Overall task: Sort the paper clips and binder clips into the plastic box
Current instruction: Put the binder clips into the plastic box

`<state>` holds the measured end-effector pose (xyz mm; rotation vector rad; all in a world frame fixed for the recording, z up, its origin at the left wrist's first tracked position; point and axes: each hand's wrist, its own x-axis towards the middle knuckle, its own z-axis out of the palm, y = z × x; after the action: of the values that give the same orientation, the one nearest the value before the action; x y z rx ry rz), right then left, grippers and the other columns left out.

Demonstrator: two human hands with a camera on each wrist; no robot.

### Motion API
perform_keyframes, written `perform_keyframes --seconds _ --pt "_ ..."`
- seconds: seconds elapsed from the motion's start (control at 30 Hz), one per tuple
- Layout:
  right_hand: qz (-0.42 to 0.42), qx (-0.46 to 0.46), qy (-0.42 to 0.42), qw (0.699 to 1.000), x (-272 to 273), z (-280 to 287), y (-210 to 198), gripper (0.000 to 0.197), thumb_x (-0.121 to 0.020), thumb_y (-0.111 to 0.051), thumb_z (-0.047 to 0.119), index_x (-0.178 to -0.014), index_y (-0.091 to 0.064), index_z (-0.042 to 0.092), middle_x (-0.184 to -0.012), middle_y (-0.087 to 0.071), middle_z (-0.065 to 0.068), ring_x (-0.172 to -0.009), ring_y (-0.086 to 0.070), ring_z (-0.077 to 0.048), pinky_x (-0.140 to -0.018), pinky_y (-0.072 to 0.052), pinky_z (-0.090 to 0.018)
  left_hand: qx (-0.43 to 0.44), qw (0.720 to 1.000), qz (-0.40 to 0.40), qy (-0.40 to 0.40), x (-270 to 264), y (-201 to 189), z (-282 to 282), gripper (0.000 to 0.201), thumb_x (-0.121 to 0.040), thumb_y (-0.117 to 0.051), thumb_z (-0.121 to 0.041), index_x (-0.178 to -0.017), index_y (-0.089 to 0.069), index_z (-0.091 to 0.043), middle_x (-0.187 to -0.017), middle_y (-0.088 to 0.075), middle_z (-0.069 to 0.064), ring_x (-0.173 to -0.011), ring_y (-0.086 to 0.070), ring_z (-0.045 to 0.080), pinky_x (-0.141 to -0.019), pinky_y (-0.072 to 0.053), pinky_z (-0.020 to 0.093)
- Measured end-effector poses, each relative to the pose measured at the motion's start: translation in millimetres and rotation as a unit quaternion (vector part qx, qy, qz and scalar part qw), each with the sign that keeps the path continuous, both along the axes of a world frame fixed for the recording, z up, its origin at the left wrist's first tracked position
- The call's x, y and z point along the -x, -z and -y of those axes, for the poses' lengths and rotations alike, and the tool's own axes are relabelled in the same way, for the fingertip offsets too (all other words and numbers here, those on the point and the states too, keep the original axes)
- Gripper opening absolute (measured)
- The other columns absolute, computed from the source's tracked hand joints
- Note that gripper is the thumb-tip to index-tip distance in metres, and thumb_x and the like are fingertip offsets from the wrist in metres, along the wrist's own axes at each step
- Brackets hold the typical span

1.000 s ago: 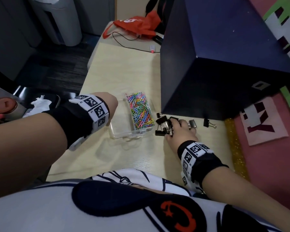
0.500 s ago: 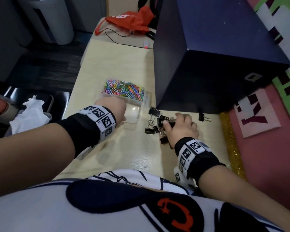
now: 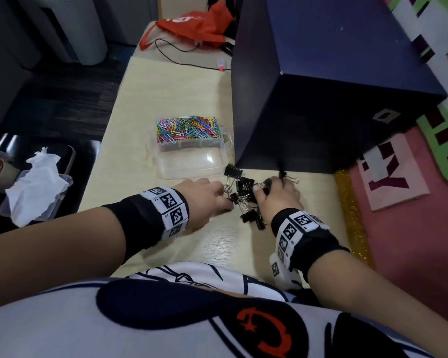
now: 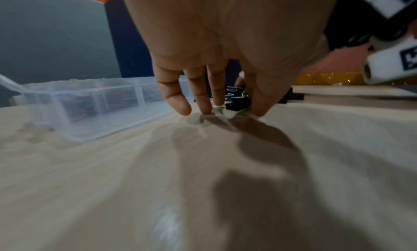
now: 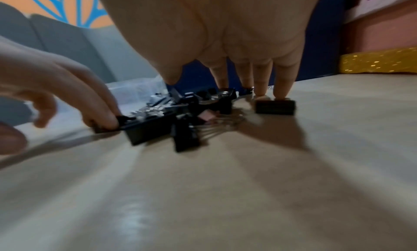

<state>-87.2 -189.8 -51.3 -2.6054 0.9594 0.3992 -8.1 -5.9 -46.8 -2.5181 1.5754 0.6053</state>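
Note:
A clear plastic box [image 3: 163, 161] lies on the pale table, its far compartment full of coloured paper clips [image 3: 186, 129], its near compartment bare. Just right of its front corner lies a pile of black binder clips [image 3: 245, 196]. My left hand [image 3: 224, 196] is at the pile's left side, straight fingers [image 4: 204, 101] down on the table, one fingertip touching a clip [image 5: 126, 123]. My right hand [image 3: 269, 184] covers the pile's right side, and its straight fingers [image 5: 282, 83] press down on a clip [image 5: 275, 107]. One more binder clip [image 3: 285, 174] lies by the dark box.
A large dark blue box [image 3: 321, 99] stands right behind the clips and beside the plastic box. A red bag [image 3: 197, 24] and a black cable [image 3: 181, 51] lie at the table's far end. Left of the table stands a clear container with tissue [image 3: 34, 187].
The plastic box was turned so the paper clips lie at the far side. My left hand let go of it and moved right to the binder clips. My right hand stayed on the pile.

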Motion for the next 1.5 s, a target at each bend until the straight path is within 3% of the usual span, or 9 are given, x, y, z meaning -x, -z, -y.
perform_keyframes --seconds 0.13,0.3,0.53,0.7,0.83,1.0,1.2,1.33,1.5 --pt "-0.007 -0.021 -0.073 0.997 2 -17 -2 0.074 -0.079 -0.054 0.065 -0.139 -0.032 0.027 -0.151 -0.022 -0.002 -0.132 -0.027 -0.028 -0.102 -0.039 -0.045 -0.023 0.999 0.025 0.007 2 -1 2 0.033 -0.092 -0.047 -0.027 -0.125 -0.046 -0.034 -0.123 -0.043 0.002 -0.107 -0.044 0.025 -0.079 -0.047 0.039" --pt "-0.008 -0.014 -0.143 0.99 4 -28 2 0.059 -0.081 -0.065 0.043 -0.132 -0.041 0.027 -0.146 -0.021 -0.003 -0.128 -0.028 -0.028 -0.1 -0.041 -0.04 -0.039 0.998 0.049 -0.025 -1 -8 3 0.03 -0.092 -0.046 -0.032 -0.119 -0.051 -0.022 -0.114 -0.051 0.003 -0.105 -0.05 0.026 -0.074 -0.041 0.035" --pt "0.061 -0.049 -0.129 0.989 6 -21 5 0.035 -0.085 -0.062 0.023 -0.118 -0.054 0.018 -0.128 -0.033 0.0 -0.108 -0.05 -0.021 -0.093 -0.047 -0.033 -0.019 0.998 0.019 -0.05 1 -4 3 0.041 -0.091 -0.048 -0.026 -0.131 -0.039 -0.028 -0.118 -0.048 0.005 -0.102 -0.052 0.028 -0.076 -0.045 0.038" --pt "0.07 -0.056 -0.102 0.991 5 -17 2 0.032 -0.085 -0.062 0.022 -0.116 -0.053 0.018 -0.122 -0.036 0.0 -0.088 -0.058 -0.02 -0.083 -0.052 -0.03 -0.035 0.996 -0.006 -0.086 -3 -5 -2 0.027 -0.091 -0.049 -0.026 -0.117 -0.052 -0.021 -0.116 -0.047 0.007 -0.097 -0.053 0.028 -0.074 -0.047 0.036" --pt "0.091 -0.069 -0.081 0.99 2 -17 -1 0.032 -0.083 -0.063 0.02 -0.114 -0.054 0.018 -0.121 -0.039 -0.001 -0.094 -0.058 -0.02 -0.087 -0.051 -0.031 -0.038 0.993 -0.02 -0.108 -7 -5 -6 0.019 -0.084 -0.053 -0.017 -0.103 -0.055 -0.018 -0.109 -0.047 0.005 -0.084 -0.051 0.024 -0.075 -0.053 0.041" --pt "0.123 -0.082 -0.067 0.987 1 -18 -2 0.03 -0.082 -0.063 0.017 -0.111 -0.056 0.02 -0.12 -0.044 0.0 -0.097 -0.057 -0.019 -0.089 -0.049 -0.032 0.059 0.993 -0.005 -0.103 -14 -14 -7 0.029 -0.081 -0.057 -0.028 -0.107 -0.053 -0.016 -0.108 -0.049 0.006 -0.086 -0.054 0.026 -0.076 -0.05 0.04" --pt "0.136 -0.09 -0.066 0.984 0 -17 -3 0.026 -0.088 -0.058 0.019 -0.114 -0.055 0.019 -0.123 -0.045 0.0 -0.095 -0.056 -0.017 -0.088 -0.047 -0.027 0.225 0.959 0.046 -0.168 -46 -28 -16 0.025 -0.078 -0.059 -0.014 -0.102 -0.058 -0.01 -0.105 -0.053 0.011 -0.088 -0.055 0.032 -0.074 -0.05 0.041" --pt "0.143 -0.095 -0.064 0.983 0 -16 -5 0.022 -0.088 -0.062 0.027 -0.107 -0.056 0.018 -0.116 -0.048 0.0 -0.088 -0.051 -0.013 -0.081 -0.042 -0.022 0.143 0.959 0.084 -0.228 -57 -28 -27 0.029 -0.085 -0.055 -0.025 -0.113 -0.056 -0.018 -0.12 -0.049 0.008 -0.104 -0.05 0.033 -0.08 -0.046 0.041" --pt "0.145 -0.096 -0.069 0.982 -5 -18 -10 0.022 -0.084 -0.068 0.036 -0.092 -0.056 0.02 -0.107 -0.05 0.003 -0.083 -0.048 -0.01 -0.075 -0.035 -0.019 0.028 0.976 0.126 -0.177 -49 -16 -34 0.029 -0.093 -0.044 -0.035 -0.117 -0.059 -0.029 -0.119 -0.057 -0.004 -0.117 -0.045 0.023 -0.088 -0.04 0.039"
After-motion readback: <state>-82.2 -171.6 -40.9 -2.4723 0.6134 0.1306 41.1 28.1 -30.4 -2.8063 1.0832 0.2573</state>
